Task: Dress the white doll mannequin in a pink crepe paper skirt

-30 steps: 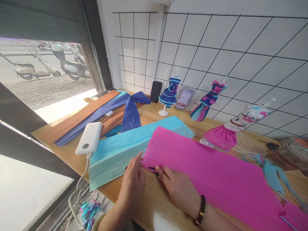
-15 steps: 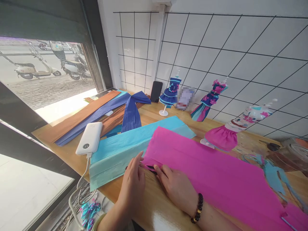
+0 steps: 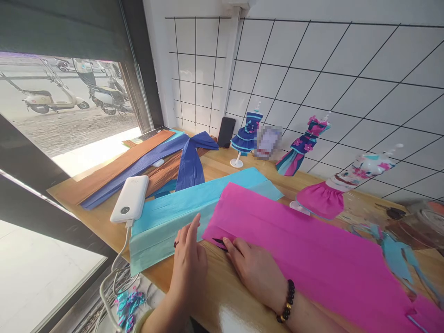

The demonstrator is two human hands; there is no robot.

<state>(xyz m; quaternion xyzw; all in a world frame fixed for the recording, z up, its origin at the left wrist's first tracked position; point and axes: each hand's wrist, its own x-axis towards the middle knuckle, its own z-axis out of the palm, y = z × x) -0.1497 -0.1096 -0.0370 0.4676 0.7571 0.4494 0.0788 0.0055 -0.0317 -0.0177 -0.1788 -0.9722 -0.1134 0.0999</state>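
A sheet of magenta crepe paper (image 3: 287,240) lies across the right half of the wooden table. My right hand (image 3: 255,270), wearing a beaded bracelet, rests at its near edge. Its fingers are closed round small black scissors (image 3: 219,242); only the dark pointed blades show, at the sheet's left corner, and the handles are hidden. My left hand (image 3: 189,256) is raised just left of that corner, fingers stretched out and holding nothing. Behind it lies a folded turquoise crepe sheet (image 3: 194,194), partly under the magenta one.
A white power bank (image 3: 130,199) with a cable lies on the left. Blue crepe strips (image 3: 190,166) and brown crepe strips (image 3: 121,166) spread behind it. Three small dressed mannequins stand along the wall, one in a pink skirt (image 3: 321,199). Turquoise scraps (image 3: 397,259) and a jar (image 3: 428,222) are at right.
My left hand has drawn back left, away from the magenta sheet's corner. The scissors' blades have come closer together; my right hand has barely moved.
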